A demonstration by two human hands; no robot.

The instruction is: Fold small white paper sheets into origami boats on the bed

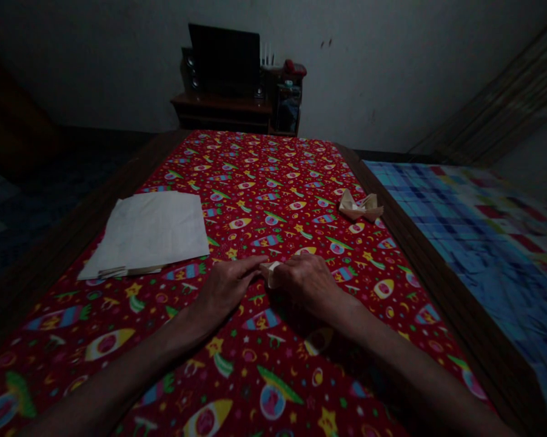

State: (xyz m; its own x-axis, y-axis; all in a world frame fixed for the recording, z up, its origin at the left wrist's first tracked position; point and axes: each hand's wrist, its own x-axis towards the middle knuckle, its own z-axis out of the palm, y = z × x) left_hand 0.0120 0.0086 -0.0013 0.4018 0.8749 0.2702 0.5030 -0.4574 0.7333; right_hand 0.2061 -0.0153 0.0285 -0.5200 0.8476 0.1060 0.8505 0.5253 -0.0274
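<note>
Fingers [251,262] on our left hand [225,284] are stretched toward the small folded paper [272,277], thumb and index close together, tips right at its left end. Can't really tell if they're pinching it or just steadying it, it's pretty dim. Our right hand [307,276] is curled tight over the folded paper's right end, knuckles up, so that side's held and mostly hidden under our fingers. Pale edges and a pointed bit poke out between the two hands.

Left of the folded paper and a little beyond, we've got a paper stack [159,226], top sheet slightly askew, lower edges showing toward us. Beyond the folded paper and off to the right sits a boat-like paper shape [361,212], just beside the cloth's right edge. For elbow room, a good stretch of red printed cloth [273,176] runs between the folded paper and both of those, and much more straight beyond it. Dark wooden edges [441,303] flank the cloth, well out to either side of the folded paper.
</note>
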